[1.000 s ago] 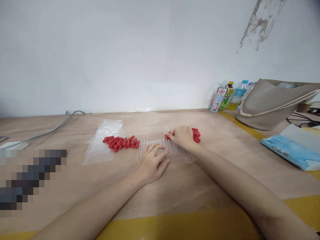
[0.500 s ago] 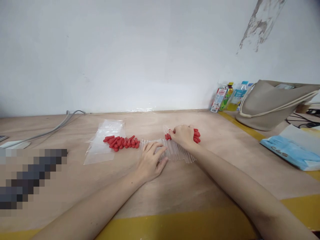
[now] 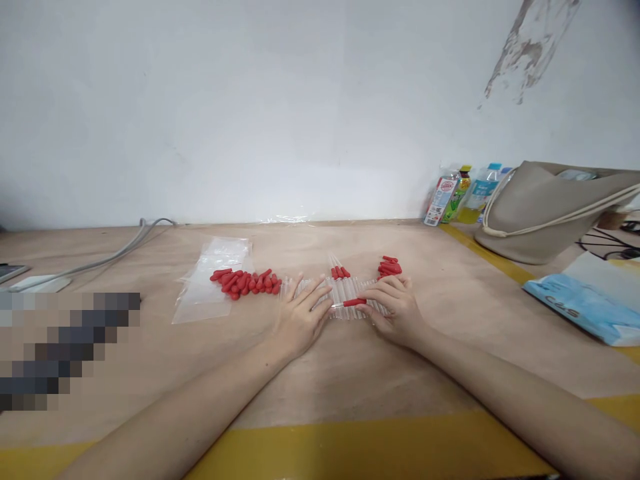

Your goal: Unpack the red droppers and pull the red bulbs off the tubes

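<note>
A row of clear thin tubes lies on the brown table in front of me. My left hand rests on the left end of the row, thumb and fingers closed on one clear tube. My right hand pinches a red rubber bulb that lies level between the two hands, at the end of that tube. A pile of red bulbs lies to the left of the row. A smaller pile lies behind my right hand. A few bulbs sit at the back of the row.
An empty clear plastic bag lies left of the bulbs. A grey cable runs along the back left. Drink bottles, a beige bag and a blue packet stand at the right. A white wall is behind.
My right hand has drawn back from the far bulbs toward me and now holds a red bulb beside my left hand. The left hand has shifted slightly up onto the tubes.
</note>
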The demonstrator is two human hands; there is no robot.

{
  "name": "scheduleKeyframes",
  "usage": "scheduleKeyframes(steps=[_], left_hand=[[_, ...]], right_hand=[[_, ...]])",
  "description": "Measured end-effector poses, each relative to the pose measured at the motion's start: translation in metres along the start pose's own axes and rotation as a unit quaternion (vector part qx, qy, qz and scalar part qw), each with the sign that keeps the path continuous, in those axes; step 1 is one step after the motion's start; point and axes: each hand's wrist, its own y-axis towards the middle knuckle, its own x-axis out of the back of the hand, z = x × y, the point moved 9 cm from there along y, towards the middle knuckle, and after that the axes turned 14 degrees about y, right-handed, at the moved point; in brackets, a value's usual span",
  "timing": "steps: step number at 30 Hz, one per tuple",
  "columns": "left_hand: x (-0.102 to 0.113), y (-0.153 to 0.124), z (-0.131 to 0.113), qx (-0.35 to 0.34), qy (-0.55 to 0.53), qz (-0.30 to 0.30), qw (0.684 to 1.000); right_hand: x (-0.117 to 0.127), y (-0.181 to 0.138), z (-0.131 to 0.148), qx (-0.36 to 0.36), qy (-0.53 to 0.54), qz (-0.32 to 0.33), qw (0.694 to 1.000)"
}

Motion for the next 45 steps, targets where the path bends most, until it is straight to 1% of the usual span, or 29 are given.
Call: scheduleKeyframes(steps=[3, 7, 11, 13, 17, 22, 27, 32, 37, 39, 41, 42, 43, 45], left_hand=[[0.002, 0.001, -0.003, -0.009, -0.013, -0.014, 1.000], [0.003, 0.001, -0.007, -0.030, -0.021, -0.028, 0.999], [0.002, -0.001, -0.011, -0.048, -0.045, -0.016, 0.998], [0.002, -0.002, -0.013, -0.056, -0.057, -0.007, 0.997], [0.005, -0.003, -0.015, -0.065, -0.078, -0.012, 0.995], [0.004, -0.004, -0.014, -0.063, -0.092, -0.007, 0.994], [0.006, -0.004, -0.013, -0.060, -0.099, -0.004, 0.993], [0.010, -0.003, -0.013, -0.052, -0.103, -0.018, 0.993], [0.010, -0.003, -0.014, -0.037, -0.103, -0.039, 0.993], [0.010, -0.004, -0.011, -0.032, -0.100, -0.045, 0.993], [0.010, -0.004, -0.003, -0.006, -0.092, -0.052, 0.994], [0.010, -0.004, 0.004, 0.016, -0.087, -0.052, 0.995], [0.009, -0.003, 0.010, 0.041, -0.083, -0.049, 0.994], [0.004, 0.001, 0.017, 0.074, -0.078, -0.022, 0.994]], right_hand=[[-0.010, 0.004, 0.007, 0.014, -0.014, 0.028, 0.999], [-0.023, 0.005, 0.017, 0.049, -0.037, 0.047, 0.997], [-0.028, -0.001, 0.022, 0.077, -0.046, 0.051, 0.995], [-0.025, -0.003, 0.025, 0.091, -0.046, 0.047, 0.994], [-0.017, -0.004, 0.030, 0.112, -0.050, 0.037, 0.992], [-0.015, -0.005, 0.029, 0.118, -0.074, 0.049, 0.989], [-0.008, -0.010, 0.034, 0.161, -0.080, 0.028, 0.983], [-0.005, -0.012, 0.030, 0.162, -0.096, 0.036, 0.981], [0.003, -0.015, 0.027, 0.184, -0.107, 0.020, 0.977], [0.008, -0.015, 0.019, 0.175, -0.114, 0.022, 0.978], [0.018, -0.011, 0.002, 0.127, -0.128, 0.005, 0.984], [0.026, -0.009, -0.011, 0.090, -0.133, -0.016, 0.987], [0.034, -0.006, -0.027, 0.039, -0.133, -0.033, 0.990], [0.048, -0.002, -0.061, -0.056, -0.096, -0.069, 0.991]])
